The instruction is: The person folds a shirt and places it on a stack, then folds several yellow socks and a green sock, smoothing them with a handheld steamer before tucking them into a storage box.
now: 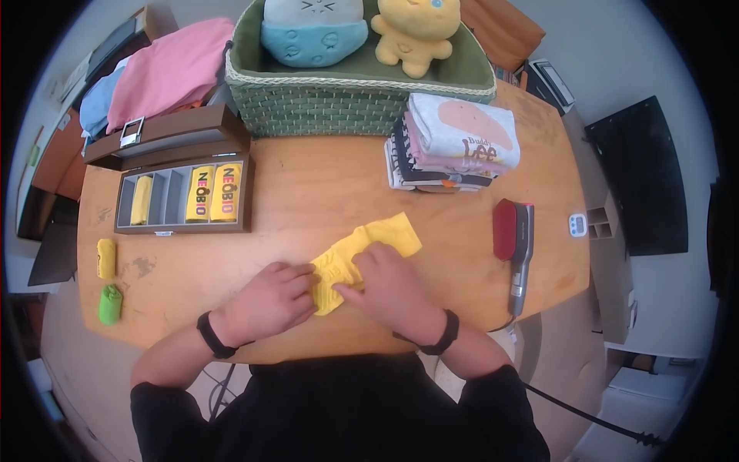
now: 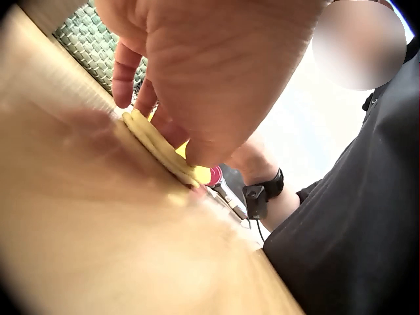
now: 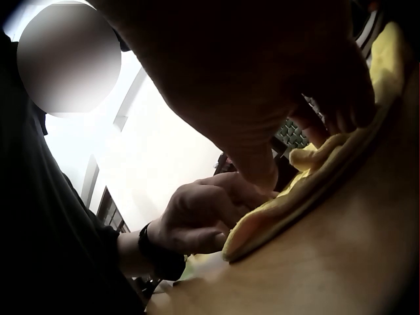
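Left hand [image 1: 266,302] and right hand [image 1: 394,292] touch yellow cloth [image 1: 391,232].

The soft yellow cloth [image 1: 396,230] lies layered and wrinkled, just below the head view's centre. It slants up rightward.

Head view even, edges warped — right wrist dim, backlit.

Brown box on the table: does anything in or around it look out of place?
The leftmost yellow roll in the brown box looks slimmer than the lettered rolls. Outside, a loose yellow roll and a green roll lie on the table, possibly strays. No damage shows.
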A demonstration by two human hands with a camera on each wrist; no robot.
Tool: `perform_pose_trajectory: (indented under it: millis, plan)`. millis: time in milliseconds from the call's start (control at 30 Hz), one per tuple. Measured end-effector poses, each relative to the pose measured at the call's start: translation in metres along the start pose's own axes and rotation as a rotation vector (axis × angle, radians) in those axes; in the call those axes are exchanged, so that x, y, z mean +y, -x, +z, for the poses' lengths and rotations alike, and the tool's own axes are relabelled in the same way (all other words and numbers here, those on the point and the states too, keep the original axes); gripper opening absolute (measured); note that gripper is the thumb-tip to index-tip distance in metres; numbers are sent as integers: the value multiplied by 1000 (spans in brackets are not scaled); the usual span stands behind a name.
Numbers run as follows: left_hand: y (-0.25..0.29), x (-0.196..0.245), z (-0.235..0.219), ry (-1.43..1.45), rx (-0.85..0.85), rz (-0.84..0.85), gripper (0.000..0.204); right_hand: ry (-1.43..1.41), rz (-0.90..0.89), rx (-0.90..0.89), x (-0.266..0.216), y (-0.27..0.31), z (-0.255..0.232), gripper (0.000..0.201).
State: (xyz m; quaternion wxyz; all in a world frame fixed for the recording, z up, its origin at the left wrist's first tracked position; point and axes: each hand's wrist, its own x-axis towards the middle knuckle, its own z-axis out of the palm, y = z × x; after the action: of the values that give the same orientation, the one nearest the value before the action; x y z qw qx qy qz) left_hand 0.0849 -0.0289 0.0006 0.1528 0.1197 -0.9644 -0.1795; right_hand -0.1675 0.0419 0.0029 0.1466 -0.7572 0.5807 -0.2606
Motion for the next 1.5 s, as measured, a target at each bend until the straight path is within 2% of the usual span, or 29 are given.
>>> perform_pose_trajectory:
  millis: [67, 200, 300, 367, 400, 467, 500, 567, 633, 700, 733, 767, 800, 833, 867, 900, 967, 1000, 1067, 1200, 1267, 1367, 1500]
  plan:
    - [2, 0, 0, -17, -18, 5, 13, 204, 71, -126, -2, 3, 12, 29]
    - [4, -2, 7, 13, 11, 3, 15, 161, 69, -144, 7, 4, 15, 27]
    - [2, -3, 6, 36, 38, 19, 15, 18, 37, -77, 23, 7, 9, 21]
    - [3, -5, 6, 40, 42, 24, 15, -144, 223, 107, 25, 6, -6, 17]
    - [4, -5, 7, 44, 44, 21, 15, -141, 221, 104, 34, 7, -13, 17]
    - [4, -3, 5, 41, 50, 17, 15, -9, 306, 213, 56, 9, -25, 15]
    - [4, -3, 4, 38, 50, 20, 14, -9, 304, 212, 62, 8, -30, 15]
    - [4, -3, 5, 42, 43, 12, 15, 86, 463, 73, 71, 7, -38, 14]
    - [5, -1, 9, 45, 38, -4, 17, 80, 465, 62, 76, 9, -36, 15]
    - [8, 3, 13, 101, 89, -121, 18, 61, 467, 48, 74, 7, -35, 17]
    - [8, 7, 13, 98, 85, -128, 18, 109, 402, 123, 70, 5, -38, 21]
    - [5, 13, 13, 94, 141, -244, 22, 155, 336, 199, 67, 2, -40, 26]
    - [3, 18, 11, 87, 198, -356, 28, 147, 334, 202, 65, -3, -43, 26]
    - [1, 20, 11, 82, 193, -357, 28, 109, 212, 170, 65, -7, -46, 32]
    - [0, 22, 12, 89, 180, -469, 35, 74, 92, 138, 66, -10, -47, 39]
    - [-2, 24, 12, 95, 168, -579, 42, 70, 95, 143, 68, -13, -46, 39]
    - [-5, 27, 16, 91, 142, -609, 44, 36, 43, -22, 75, -19, -42, 44]
    - [-6, 27, 17, 91, 120, -645, 47, 36, 40, -17, 76, -21, -41, 44]
    - [-9, 26, 18, 90, 97, -681, 45, 0, 88, -127, 79, -25, -40, 45]
    - [-10, 22, 21, 119, 20, -738, 40, 10, 125, -131, 80, -27, -44, 44]
    - [-14, 25, 14, 119, 7, -759, 37, -83, 248, -230, 77, -33, -53, 40]
    - [-14, 25, 9, 125, -17, -799, 33, -93, 238, -117, 91, -23, -42, 33]
    - [-8, 23, 8, 200, 18, -832, 29, -168, 316, -171, 88, -24, -47, 29]
